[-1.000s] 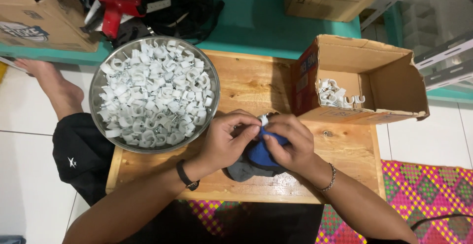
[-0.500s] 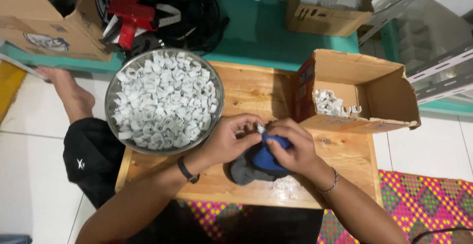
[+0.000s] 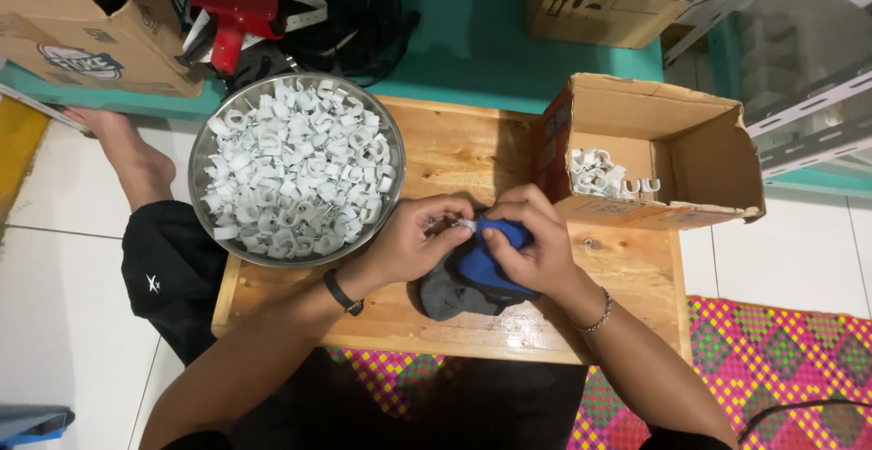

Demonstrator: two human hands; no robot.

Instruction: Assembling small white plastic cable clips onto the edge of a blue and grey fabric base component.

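Head view, left hand: my left hand (image 3: 413,246) has its fingers (image 3: 447,217) curled in and pinched on a small white plastic cable clip (image 3: 466,224), right where my two hands meet. A dark band sits on that wrist.
Head view, right hand: my right hand (image 3: 531,246) is closed over a blue-and-grey cloth (image 3: 472,277), thumb and fingers pressing the blue fold against the same clip. A thin bracelet hangs at that wrist.
Head view, clip: it sits between both sets of fingertips, above the cloth, over the middle of the tabletop. Whether a nail is in it I cannot tell.
Head view, cloth: the grey part lies bunched on the low wooden tabletop (image 3: 454,155), the blue part is lifted in my right hand.
Head view, bowl: a round metal bowl (image 3: 204,164) heaped with white cable clips (image 3: 295,178) stands on the left end of the tabletop, just beside my left hand.
Head view, box: an open brown cardboard box (image 3: 699,159) lies on the right end, with a few white clips (image 3: 599,173) in its near corner.
Head view, around: white floor tiles (image 3: 54,305) to my left, a bright woven mat (image 3: 772,359) to my right, a teal surface (image 3: 472,41) beyond with a red tool (image 3: 227,5) and black cable.
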